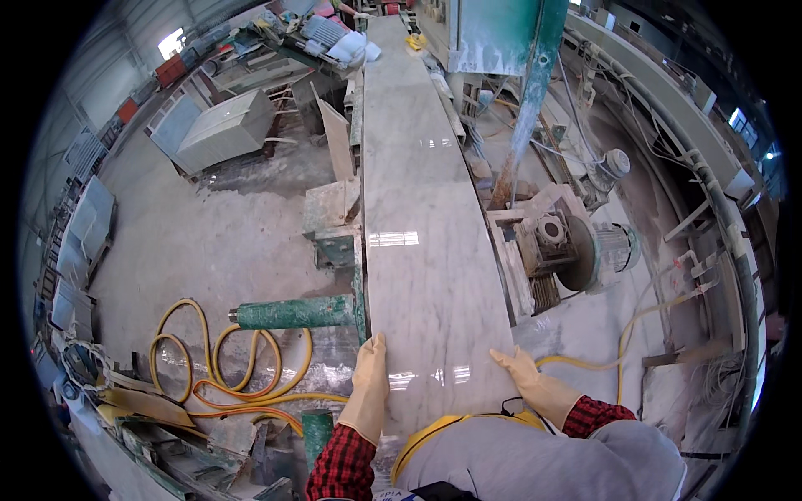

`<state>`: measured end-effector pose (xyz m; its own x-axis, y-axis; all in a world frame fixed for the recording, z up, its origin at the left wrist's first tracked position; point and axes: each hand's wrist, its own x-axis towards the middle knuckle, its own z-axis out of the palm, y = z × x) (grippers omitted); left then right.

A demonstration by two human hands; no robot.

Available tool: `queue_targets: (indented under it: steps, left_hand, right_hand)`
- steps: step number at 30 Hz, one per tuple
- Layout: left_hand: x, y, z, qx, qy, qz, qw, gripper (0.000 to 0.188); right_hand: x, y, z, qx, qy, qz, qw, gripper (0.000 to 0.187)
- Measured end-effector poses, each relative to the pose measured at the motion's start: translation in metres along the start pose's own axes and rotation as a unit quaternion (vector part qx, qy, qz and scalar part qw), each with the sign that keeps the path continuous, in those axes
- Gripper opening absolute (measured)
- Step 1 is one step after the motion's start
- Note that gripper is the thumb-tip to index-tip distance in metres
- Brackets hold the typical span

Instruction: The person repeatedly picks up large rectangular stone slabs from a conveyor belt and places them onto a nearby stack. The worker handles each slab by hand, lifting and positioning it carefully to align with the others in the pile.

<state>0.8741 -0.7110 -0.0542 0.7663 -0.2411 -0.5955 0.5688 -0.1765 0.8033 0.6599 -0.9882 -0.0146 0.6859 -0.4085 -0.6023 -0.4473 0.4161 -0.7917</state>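
Note:
A long polished slab of white-grey marble (434,284) lies in front of me, running away from my body. Both my hands wear cream rubber gloves. My left hand (369,386) is closed on the slab's near left edge, its hidden fingers on the outer side. At the near right edge, my right hand (535,386) grips the slab with a finger or thumb over the top face and the rest along the side. Beyond this slab, another marble slab (413,125) continues the line on the same narrow bed.
Left of the slab are a green roller (292,312) and coiled yellow hoses (200,367). To the right stands a motor with a round disc (585,250). A green machine post (535,92) rises farther off. Another person's arm (344,8) shows at the far end.

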Motion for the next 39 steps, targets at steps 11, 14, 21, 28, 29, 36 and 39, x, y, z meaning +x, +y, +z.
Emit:
queue_targets:
  steps: [11, 14, 21, 28, 29, 36, 39]
  left_hand:
    - [-0.099, -0.035, -0.081, -0.154, -0.269, -0.207, 0.928, 0.058]
    - [-0.117, -0.047, -0.079, -0.202, -0.219, -0.196, 0.934, 0.049]
    - [-0.146, -0.078, -0.05, -0.347, -0.109, -0.101, 0.926, 0.056]
    - [-0.155, -0.073, -0.039, -0.438, -0.069, -0.058, 0.895, 0.062]
    - [-0.153, -0.079, -0.037, -0.448, -0.078, -0.061, 0.888, 0.064]
    - [-0.168, -0.061, -0.025, -0.431, -0.041, -0.029, 0.901, 0.079]
    - [-0.159, -0.065, -0.025, -0.44, -0.033, -0.018, 0.897, 0.079]
  right_hand:
    - [-0.005, -0.017, 0.012, -0.04, 0.003, -0.005, 0.999, 0.068]
    - [-0.036, -0.039, 0.021, -0.035, -0.068, -0.082, 0.994, 0.072]
    - [0.004, -0.007, 0.01, -0.043, 0.075, -0.086, 0.992, 0.07]
    - [-0.052, -0.005, 0.071, -0.526, 0.117, -0.558, 0.632, 0.057]
    - [-0.064, 0.0, 0.088, -0.518, 0.053, -0.588, 0.619, 0.054]
    - [-0.057, 0.047, 0.185, -0.51, -0.124, -0.654, 0.545, 0.044]
    - [-0.05, 0.036, 0.182, -0.522, -0.159, -0.648, 0.531, 0.04]
